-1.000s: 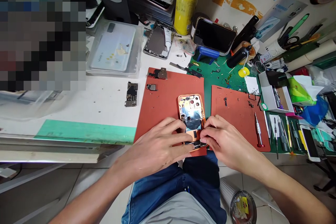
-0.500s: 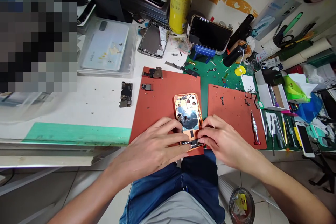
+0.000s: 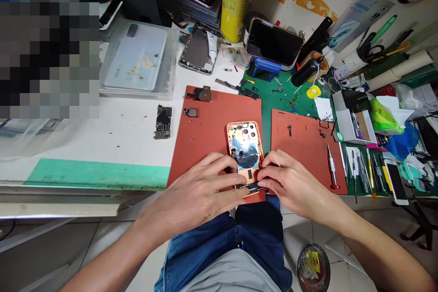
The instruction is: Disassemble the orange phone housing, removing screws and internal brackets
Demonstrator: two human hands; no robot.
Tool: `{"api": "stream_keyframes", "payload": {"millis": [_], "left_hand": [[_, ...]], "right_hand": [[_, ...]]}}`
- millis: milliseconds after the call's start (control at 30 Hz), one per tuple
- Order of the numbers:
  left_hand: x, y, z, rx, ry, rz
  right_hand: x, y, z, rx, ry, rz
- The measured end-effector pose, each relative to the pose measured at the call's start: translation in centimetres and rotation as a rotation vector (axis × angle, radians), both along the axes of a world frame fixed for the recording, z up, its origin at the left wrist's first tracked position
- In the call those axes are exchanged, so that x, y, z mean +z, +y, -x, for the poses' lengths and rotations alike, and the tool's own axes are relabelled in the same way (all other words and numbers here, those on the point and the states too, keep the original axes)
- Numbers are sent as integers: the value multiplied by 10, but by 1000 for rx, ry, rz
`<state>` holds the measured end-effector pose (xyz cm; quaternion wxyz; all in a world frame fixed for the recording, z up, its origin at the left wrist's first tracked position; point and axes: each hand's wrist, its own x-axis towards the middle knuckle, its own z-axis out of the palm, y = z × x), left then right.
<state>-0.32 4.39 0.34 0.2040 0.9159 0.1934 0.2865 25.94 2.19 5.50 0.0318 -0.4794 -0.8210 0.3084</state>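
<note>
An orange-framed phone housing [image 3: 253, 159], its inside facing up, lies on a red-brown mat [image 3: 212, 132]. Bare metal, a dark round coil area and camera holes show in it. My left hand [image 3: 201, 191] reaches over its left side, fingers bent against the edge and lower end. At the right edge and lower right corner, my right hand [image 3: 287, 180] grips the housing with curled fingers. Between the hands, a small black part [image 3: 253, 187] sits at the housing's bottom end. Fingertips partly hide that end, so any tiny piece in them cannot be seen.
A camera module [image 3: 204, 94] and a smaller part [image 3: 190, 112] lie up the mat. To its left is a logic board [image 3: 162, 122]. A screwdriver [image 3: 331, 166] rests on the right mat [image 3: 294, 146]. A propped phone [image 3: 273, 43] stands behind.
Both hands stay in nearly the same place on the phone housing. The view has shifted very slightly; no part has visibly moved.
</note>
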Motion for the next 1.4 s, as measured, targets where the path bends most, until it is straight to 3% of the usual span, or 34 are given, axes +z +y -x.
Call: {"api": "stream_keyframes", "payload": {"millis": [200, 433, 667, 733, 833, 900, 967, 1100, 1400], "left_hand": [[2, 0, -1, 3, 1, -3], [2, -1, 0, 9, 15, -60], [9, -15, -21, 112, 58, -128], [9, -18, -26, 120, 73, -143], [6, -20, -27, 99, 77, -141], [3, -20, -24, 73, 66, -129], [1, -19, -21, 49, 53, -119], [0, -18, -20, 37, 65, -100], [1, -18, -21, 47, 110, -126]], "right_hand": [[0, -7, 0, -5, -2, -87], [-9, -17, -1, -141, 151, -111], [-9, -22, 1, -247, 216, -150], [-5, -28, 0, -379, 272, -130], [-1, -39, -2, -712, 376, -54], [-2, -47, 0, -901, 443, 83], [-4, -51, 5, -997, 492, 259], [-10, -48, 16, -1020, 507, 420], [-16, -42, 18, -977, 446, 398]]}}
